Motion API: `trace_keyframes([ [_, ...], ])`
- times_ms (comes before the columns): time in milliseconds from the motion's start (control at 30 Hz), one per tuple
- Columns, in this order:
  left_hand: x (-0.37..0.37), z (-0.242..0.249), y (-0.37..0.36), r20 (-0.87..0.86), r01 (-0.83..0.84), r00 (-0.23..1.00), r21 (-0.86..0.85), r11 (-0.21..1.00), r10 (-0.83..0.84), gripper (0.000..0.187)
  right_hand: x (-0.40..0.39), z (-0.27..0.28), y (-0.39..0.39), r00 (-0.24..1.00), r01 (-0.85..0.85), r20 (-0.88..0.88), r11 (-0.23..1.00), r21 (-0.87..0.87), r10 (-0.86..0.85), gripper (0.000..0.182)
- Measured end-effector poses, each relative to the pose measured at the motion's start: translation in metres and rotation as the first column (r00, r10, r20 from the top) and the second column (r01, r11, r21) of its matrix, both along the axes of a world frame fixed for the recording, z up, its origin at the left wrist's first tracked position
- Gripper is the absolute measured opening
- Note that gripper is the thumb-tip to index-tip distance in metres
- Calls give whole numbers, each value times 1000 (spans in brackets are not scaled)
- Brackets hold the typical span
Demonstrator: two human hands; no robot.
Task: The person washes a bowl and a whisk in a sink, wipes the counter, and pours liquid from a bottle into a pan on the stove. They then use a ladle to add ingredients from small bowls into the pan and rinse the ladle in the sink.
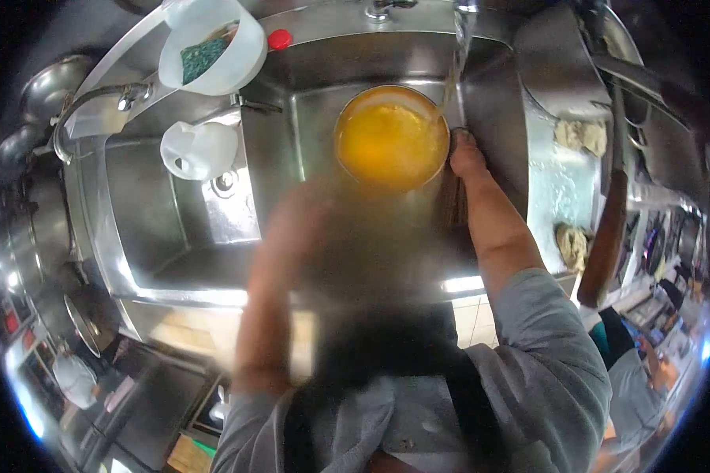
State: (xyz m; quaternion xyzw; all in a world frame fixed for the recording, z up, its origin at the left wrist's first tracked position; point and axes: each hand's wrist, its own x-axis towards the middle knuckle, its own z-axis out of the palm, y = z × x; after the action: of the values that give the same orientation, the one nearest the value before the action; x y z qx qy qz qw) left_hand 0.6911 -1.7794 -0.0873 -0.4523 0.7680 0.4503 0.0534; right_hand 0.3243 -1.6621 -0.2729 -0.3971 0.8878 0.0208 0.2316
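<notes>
A round metal bowl [392,93] filled with yellow-orange liquid [388,143] is in the right basin of the steel sink. My right hand [467,155] is closed at the bowl's right edge; its fingertips are partly hidden. To the lower left of the bowl is my left hand [303,209], badly smeared by motion, so its fingers cannot be made out. Water [454,75] streams from a tap and reaches the bowl's upper right side.
A white plastic jug [199,150] lies in the left basin. On the back ledge stands a translucent container [248,63] with a green scouring pad [204,60], beside a red cap [279,39]. Folded cloths [580,137] lie right of the sink. A person [646,394] is at far right.
</notes>
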Motion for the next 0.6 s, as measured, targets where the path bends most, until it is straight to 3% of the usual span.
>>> trace_keyframes([
  [67, -2, -42, 1, 32, 145, 989, -148, 978, -142, 58, 5, 14, -11, 989, 114, 78, 983, 142, -125, 60],
  [100, -7, -69, -4, 113, 0, 994, -29, 1000, 3, 61, 3, 8, -13, 974, 161, 140, 978, 130, -178, 74],
  [133, -8, -99, -8, 205, -157, 969, 81, 984, 138, 64, 6, 8, -16, 976, 141, 145, 981, 134, -160, 74],
  [200, 13, -184, -6, 268, -133, 959, 140, 981, 92, 65, 15, 17, -16, 973, 182, 109, 968, 173, -203, 87],
  [267, 16, -187, -1, 315, -98, 948, 191, 977, 33, 66, 13, 4, -9, 968, 182, 146, 973, 140, -202, 91],
  [300, 6, -153, 9, 354, -123, 935, 220, 968, 38, 65, 10, 0, -5, 959, 202, 181, 973, 109, -219, 95],
  [333, 6, -156, 11, 371, -136, 928, 237, 962, 40, 65, 7, 0, -4, 961, 196, 178, 975, 110, -213, 95],
  [367, 7, -160, 14, 388, -150, 921, 254, 955, 42, 65, 4, 2, -1, 953, 236, 194, 972, 10, -233, 99],
  [400, 20, -202, 12, 363, -90, 932, 253, 963, -8, 64, 3, 7, 3, 945, 274, 211, 958, -87, -252, 104],
  [433, 24, -222, 11, 339, -30, 939, 250, 968, -59, 64, 3, 19, 6, 947, 268, 206, 960, -78, -248, 104],
  [467, 19, -219, 12, 337, -36, 940, 260, 965, -56, 64, 3, 38, 8, 954, 245, 223, 952, -182, -203, 100],
  [500, 12, -218, 14, 454, -42, 885, 292, 956, -100, 62, 4, 57, 8, 959, 220, 237, 932, -288, -153, 97],
  [533, 8, -214, 16, 562, -52, 814, 320, 946, -145, 61, 3, 70, 13, 961, 212, 237, 934, -286, -145, 97],
  [567, 7, -210, 20, 562, -59, 815, 320, 946, -140, 61, -2, 82, 21, 898, 330, 419, 834, -442, -133, 91],
  [600, 13, -226, 28, 560, 62, 798, 292, 954, -223, 57, -2, 98, 28, 810, 463, 582, 695, -549, -79, 86],
])
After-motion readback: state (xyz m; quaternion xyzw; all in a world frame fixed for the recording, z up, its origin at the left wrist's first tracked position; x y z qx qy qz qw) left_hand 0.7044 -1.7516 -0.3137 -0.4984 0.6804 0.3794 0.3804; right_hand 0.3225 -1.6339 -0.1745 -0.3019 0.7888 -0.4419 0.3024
